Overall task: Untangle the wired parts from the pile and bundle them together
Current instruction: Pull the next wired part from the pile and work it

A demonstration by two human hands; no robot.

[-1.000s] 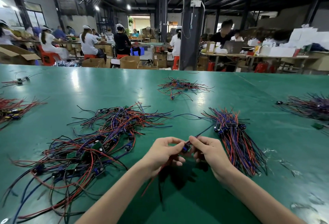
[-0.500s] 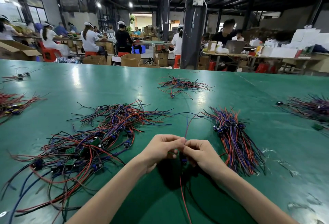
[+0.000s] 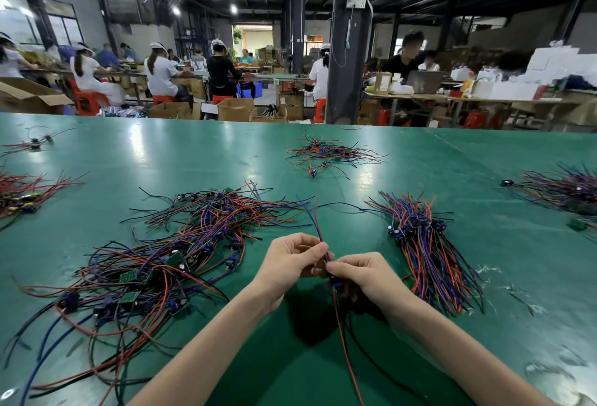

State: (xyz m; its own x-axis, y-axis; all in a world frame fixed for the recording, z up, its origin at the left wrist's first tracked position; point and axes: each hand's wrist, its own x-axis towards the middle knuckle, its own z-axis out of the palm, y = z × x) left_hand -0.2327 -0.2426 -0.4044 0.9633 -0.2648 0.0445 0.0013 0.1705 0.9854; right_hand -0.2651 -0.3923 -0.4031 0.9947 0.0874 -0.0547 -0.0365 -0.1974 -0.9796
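Note:
A big tangled pile (image 3: 155, 263) of red, blue and black wired parts with small green boards lies on the left of the green table (image 3: 323, 373). On the right lies a neat bundle (image 3: 426, 250) of the same parts, wires running side by side. Between them my left hand (image 3: 290, 263) and my right hand (image 3: 358, 273) meet, both pinching one wired part (image 3: 336, 283). Its red and blue wires stick up past my left fingers, and a red and a black wire hang down toward me.
A smaller wire heap (image 3: 326, 153) lies at the table's far middle. More heaps sit at the left edge (image 3: 22, 192) and the right edge (image 3: 565, 189). A dark pillar (image 3: 349, 50) and seated workers are behind the table.
The part's wires, stretched toward the bundle a second ago, now stand up from my fingers and hang down toward me. Both hands have stayed in the middle, pinched together.

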